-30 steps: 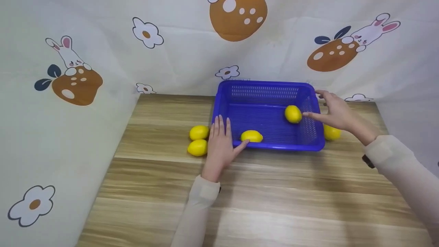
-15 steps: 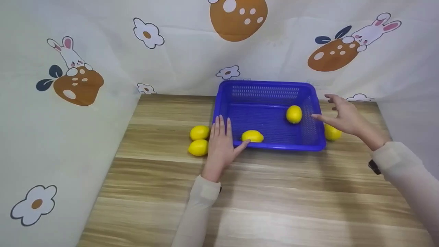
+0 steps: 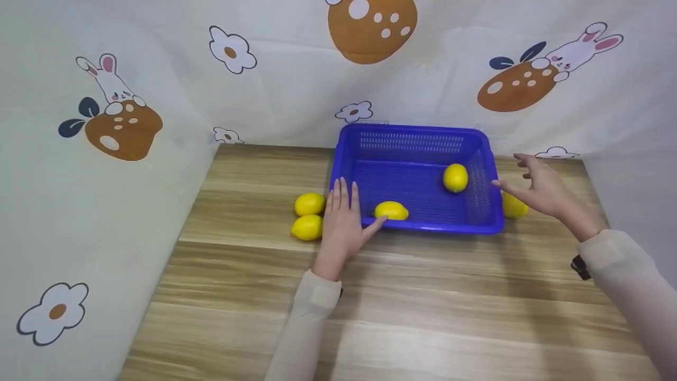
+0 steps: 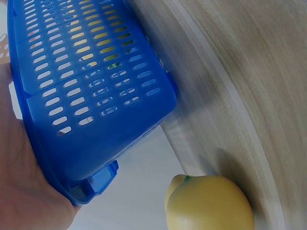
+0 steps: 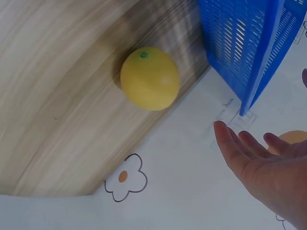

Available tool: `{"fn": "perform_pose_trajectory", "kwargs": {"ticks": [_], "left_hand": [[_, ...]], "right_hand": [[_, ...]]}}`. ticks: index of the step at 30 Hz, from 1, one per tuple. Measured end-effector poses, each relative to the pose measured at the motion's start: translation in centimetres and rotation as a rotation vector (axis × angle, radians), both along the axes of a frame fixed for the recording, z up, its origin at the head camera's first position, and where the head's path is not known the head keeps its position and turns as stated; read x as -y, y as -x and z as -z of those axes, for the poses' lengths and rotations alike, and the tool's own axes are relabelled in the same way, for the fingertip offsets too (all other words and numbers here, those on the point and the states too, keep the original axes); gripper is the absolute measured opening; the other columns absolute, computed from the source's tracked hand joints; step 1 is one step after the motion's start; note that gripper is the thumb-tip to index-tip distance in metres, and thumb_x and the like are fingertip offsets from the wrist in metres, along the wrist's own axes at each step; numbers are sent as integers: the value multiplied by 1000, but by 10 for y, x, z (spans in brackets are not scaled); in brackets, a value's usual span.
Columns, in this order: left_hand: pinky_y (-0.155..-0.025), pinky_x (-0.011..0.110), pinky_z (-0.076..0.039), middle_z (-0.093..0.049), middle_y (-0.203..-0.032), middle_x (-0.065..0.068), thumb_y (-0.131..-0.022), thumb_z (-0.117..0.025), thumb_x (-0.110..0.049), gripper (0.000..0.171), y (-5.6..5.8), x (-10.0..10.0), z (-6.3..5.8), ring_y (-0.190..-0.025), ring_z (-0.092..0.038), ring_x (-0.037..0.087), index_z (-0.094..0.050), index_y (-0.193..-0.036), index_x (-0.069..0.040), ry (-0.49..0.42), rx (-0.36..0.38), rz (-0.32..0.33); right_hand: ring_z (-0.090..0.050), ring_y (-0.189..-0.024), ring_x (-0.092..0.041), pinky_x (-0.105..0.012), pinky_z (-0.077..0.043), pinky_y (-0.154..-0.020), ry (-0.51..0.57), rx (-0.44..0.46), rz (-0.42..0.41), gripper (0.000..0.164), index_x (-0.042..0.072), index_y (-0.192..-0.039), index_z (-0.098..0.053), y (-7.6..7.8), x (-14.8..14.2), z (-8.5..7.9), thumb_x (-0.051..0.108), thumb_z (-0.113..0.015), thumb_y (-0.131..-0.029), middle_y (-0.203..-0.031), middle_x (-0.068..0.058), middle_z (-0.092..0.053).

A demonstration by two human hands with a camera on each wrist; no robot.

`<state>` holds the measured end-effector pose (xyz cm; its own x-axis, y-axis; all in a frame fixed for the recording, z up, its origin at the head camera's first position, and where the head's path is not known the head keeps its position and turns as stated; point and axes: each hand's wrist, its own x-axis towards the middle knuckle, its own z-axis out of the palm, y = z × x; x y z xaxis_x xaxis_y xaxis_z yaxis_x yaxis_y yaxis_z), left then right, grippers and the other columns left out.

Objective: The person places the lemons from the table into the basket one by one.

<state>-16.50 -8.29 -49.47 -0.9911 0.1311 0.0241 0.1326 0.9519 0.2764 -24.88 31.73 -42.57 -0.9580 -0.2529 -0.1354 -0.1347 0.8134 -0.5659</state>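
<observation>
A blue plastic basket point(image 3: 418, 227) with slotted sides stands against the back wall. Inside it, one lemon point(image 3: 455, 178) lies near the right side and another lemon point(image 3: 391, 210) by the front. My left hand point(image 3: 344, 225) rests on the basket's front left corner, fingers straight, thumb along the front rim. Off the basket's right side, my right hand point(image 3: 545, 190) hovers with fingers spread and relaxed, holding nothing. Below that hand, a lemon point(image 5: 150, 79) sits on the table beside the basket, partly hidden in the head view.
Two lemons, a rear one point(image 3: 309, 204) and a front one point(image 3: 307, 227), touch each other left of the basket. The wood-grain table point(image 3: 254, 296) meets a patterned cloth wall point(image 3: 285, 79) behind and at both sides.
My right hand has drawn back from over the lemon inside the basket, moving right and slightly toward me, past the rim. My left hand stays on the corner.
</observation>
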Motion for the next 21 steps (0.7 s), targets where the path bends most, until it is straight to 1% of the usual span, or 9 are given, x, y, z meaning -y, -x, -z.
{"fn": "perform_pose_trajectory", "kwargs": {"ticks": [3, 8, 16, 19, 21], "left_hand": [[-134, 47, -7, -11, -173, 29, -100, -43, -77, 106, 0, 0, 0, -164, -8, 39, -21, -166, 2, 7, -9, 2], [-134, 48, -10, -15, -172, 30, -100, -43, -76, 104, 1, 0, 0, -163, -11, 40, -23, -165, 3, 7, -26, 4], [-134, 47, -8, -11, -173, 29, -100, -42, -77, 105, 1, -1, 0, -164, -8, 39, -21, -166, 3, 16, -6, 2], [-134, 46, -7, -11, -173, 29, -100, -42, -77, 106, 1, -1, 0, -164, -8, 39, -21, -166, 2, 20, -3, 1], [-134, 46, -7, -11, -173, 29, -100, -41, -78, 106, 1, -1, 0, -164, -8, 39, -21, -166, 2, 27, -2, -1]], "right_hand": [[-43, -132, -68, -78, -39, -107, 20, -12, 17, 98, -14, -161, -18, -1, -2, 5, 48, -67, -102, -153, -47, -33], [-42, -131, -68, -79, -37, -108, 57, -57, 54, 91, -14, -160, -20, -4, -6, 13, 42, -65, -104, -152, -48, -34], [-44, -129, -68, -77, -39, -106, 113, -180, 134, 84, -17, -158, -23, -9, -10, 26, 31, -66, -104, -152, -47, -36], [-44, -129, -69, -78, -38, -107, 126, -197, 157, 83, -16, -158, -23, -10, -12, 33, 29, -66, -104, -153, -47, -35], [-43, -130, -70, -78, -38, -107, 127, -194, 171, 83, -15, -159, -22, -10, -14, 38, 29, -65, -104, -153, -47, -35]]}}
